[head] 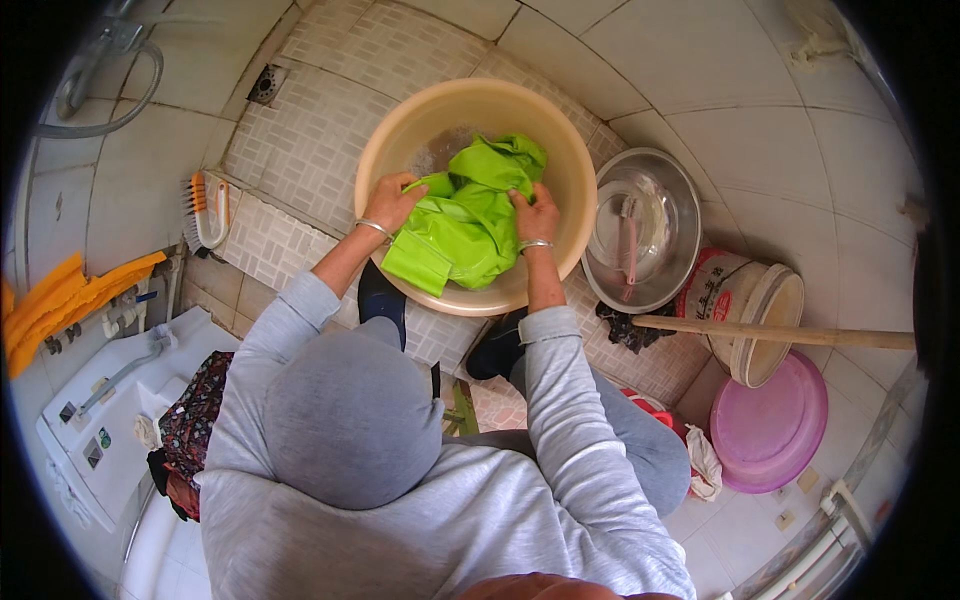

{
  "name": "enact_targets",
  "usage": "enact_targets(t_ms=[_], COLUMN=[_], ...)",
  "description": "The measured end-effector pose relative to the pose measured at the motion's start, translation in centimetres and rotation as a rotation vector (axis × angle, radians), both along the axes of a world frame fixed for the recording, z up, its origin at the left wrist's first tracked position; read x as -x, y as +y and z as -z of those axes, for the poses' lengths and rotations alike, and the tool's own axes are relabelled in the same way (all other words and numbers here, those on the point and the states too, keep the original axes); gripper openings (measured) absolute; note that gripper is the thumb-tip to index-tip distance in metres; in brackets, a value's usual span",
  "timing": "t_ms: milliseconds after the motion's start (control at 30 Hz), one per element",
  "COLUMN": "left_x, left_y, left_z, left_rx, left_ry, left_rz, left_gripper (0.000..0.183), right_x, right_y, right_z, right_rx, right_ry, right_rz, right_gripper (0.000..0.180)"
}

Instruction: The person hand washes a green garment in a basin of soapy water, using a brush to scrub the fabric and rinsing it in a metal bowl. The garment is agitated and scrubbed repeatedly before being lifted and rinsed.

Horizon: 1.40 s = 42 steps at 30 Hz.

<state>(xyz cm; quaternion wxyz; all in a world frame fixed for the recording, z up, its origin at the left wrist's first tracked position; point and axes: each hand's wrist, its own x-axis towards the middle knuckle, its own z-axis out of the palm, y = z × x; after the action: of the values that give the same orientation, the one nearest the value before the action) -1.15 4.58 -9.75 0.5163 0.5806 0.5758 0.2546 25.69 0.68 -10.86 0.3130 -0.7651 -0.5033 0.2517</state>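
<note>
A bright green cloth (pixel 480 225), creased and wet-looking, lies bunched in a large peach plastic basin (pixel 577 180). One flat folded flap of it reaches the basin's near rim. Some cloudy, foamy water (pixel 442 148) shows behind the cloth. My left hand (pixel 393 202) grips the cloth's left edge, thumb on top. On the right side, my right hand (pixel 535 213) pinches another part of it between thumb and fingers. The undersides of both grips are hidden by cloth. Each wrist wears a silver bangle.
Right of the basin stands a steel bowl (pixel 679 225) with a pink-handled brush (pixel 628 247) in it. Beyond are a lidded bucket (pixel 739 307), a wooden pole (pixel 810 334) and a purple basin (pixel 772 427). A scrub brush (pixel 206 214) rests left, near a floor drain (pixel 266 84) and white sink (pixel 120 405).
</note>
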Motion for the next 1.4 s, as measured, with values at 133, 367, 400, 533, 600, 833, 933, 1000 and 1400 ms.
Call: enact_targets(t_ms=[133,367,400,533,600,833,933,1000,1400], left_x=[0.6,0.4,0.3,1.9,3.5,6.2,3.9,1.4,-4.0], left_y=[-1.1,-3.4,-3.9,-4.2,-3.2,0.8,3.6,5.0,4.3], left_z=[0.1,-0.9,0.1,0.3,-1.1,-5.5,-5.7,-4.7,3.1], left_rx=[-0.047,-0.147,-0.232,-0.267,-0.105,-0.134,-0.273,-0.349,-0.031], left_ry=[-0.008,0.091,0.112,0.293,0.319,0.352,0.396,0.348,0.42], left_rz=[-0.176,-0.183,-0.096,0.28,0.422,0.512,0.542,0.602,0.445], left_gripper=[0.022,0.018,0.02,0.029,0.03,0.022,0.025,0.034,0.083], right_x=[-1.8,-2.5,-3.1,-4.1,-2.9,-1.3,-1.2,-1.2,-1.1], right_y=[1.2,2.5,2.2,0.9,-0.4,-3.8,-4.5,-4.5,-3.5], right_z=[-1.0,-5.2,-4.3,-1.8,-1.7,-1.4,-2.5,-4.3,-6.0], right_rx=[-0.072,-0.083,-0.051,0.142,0.24,0.188,0.084,0.061,-0.051], right_ry=[0.643,1.017,1.012,1.056,1.078,1.319,1.337,1.263,1.383], right_rz=[0.324,0.556,0.546,0.489,0.505,0.53,0.575,0.621,0.58], right_gripper=[0.021,0.02,0.024,0.045,0.053,0.057,0.054,0.051,0.039])
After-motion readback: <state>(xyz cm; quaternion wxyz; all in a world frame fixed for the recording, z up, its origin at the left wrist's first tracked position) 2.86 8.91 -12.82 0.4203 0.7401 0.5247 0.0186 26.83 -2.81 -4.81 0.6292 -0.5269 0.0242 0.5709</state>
